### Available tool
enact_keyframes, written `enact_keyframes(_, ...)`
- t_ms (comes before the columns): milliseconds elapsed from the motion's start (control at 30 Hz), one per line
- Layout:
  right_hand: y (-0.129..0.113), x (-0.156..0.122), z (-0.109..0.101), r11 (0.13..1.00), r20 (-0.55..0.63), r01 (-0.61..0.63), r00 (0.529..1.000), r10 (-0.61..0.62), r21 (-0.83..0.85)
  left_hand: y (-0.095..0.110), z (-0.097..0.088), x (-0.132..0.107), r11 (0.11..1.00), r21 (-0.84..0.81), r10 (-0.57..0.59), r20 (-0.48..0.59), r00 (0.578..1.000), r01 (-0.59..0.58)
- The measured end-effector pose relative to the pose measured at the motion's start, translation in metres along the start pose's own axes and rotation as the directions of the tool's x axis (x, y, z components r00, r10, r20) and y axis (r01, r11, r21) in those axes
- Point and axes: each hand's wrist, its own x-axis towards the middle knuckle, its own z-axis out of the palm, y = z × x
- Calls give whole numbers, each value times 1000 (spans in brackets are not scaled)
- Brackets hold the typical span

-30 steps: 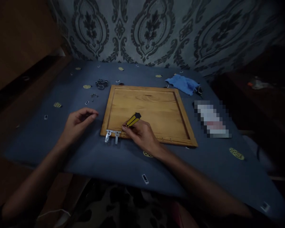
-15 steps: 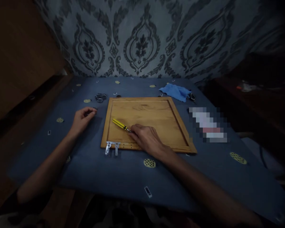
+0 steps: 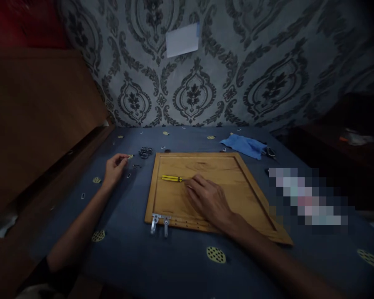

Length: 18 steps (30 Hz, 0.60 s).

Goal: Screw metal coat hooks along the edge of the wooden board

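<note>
My right hand [image 3: 208, 199] is over the wooden panel [image 3: 212, 166], fingers closed around the shaft end of a screwdriver [image 3: 171, 178]. Its yellow and black handle points left across the panel. Off the panel's left side, my left hand [image 3: 114, 169] hovers above the cloth with thumb and fingertips pinched; whatever they hold is too small to make out. Just right of that hand lies a little group of small dark metal pieces [image 3: 136, 166]. Two silver metal brackets [image 3: 156, 224] sit on the panel's near left corner, overhanging its edge, beside a row of small holes.
A dark looped bundle [image 3: 146, 152] rests behind the small pieces. At the back right lies a blue cloth [image 3: 244, 145] with a dark object [image 3: 270, 152] at its end. A blurred-out item [image 3: 308, 199] is to the right. Patterned wallpaper [image 3: 193, 91] backs the blue-covered table [image 3: 187, 274].
The view has tilted up, showing more wall. My left hand has drawn back left from the small metal pieces. In my right hand the screwdriver has turned to lie nearly level across the panel.
</note>
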Motion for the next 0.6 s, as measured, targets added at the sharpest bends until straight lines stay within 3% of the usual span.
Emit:
enact_keyframes(100,3,-16,4,988,-38,112,993,-108,106,-6,-7,15,998,56,-8,-19,1000,9)
enact_keyframes(233,6,-25,5,953,-67,213,977,-203,214,-16,0,22,990,135,31,13,999,-32)
enact_keyframes(433,8,-23,7,928,-76,237,971,-225,287,-17,22,22,957,235,150,88,985,-167)
enact_keyframes(600,10,-23,8,923,-58,229,973,-222,308,-11,31,37,933,286,202,90,975,-220)
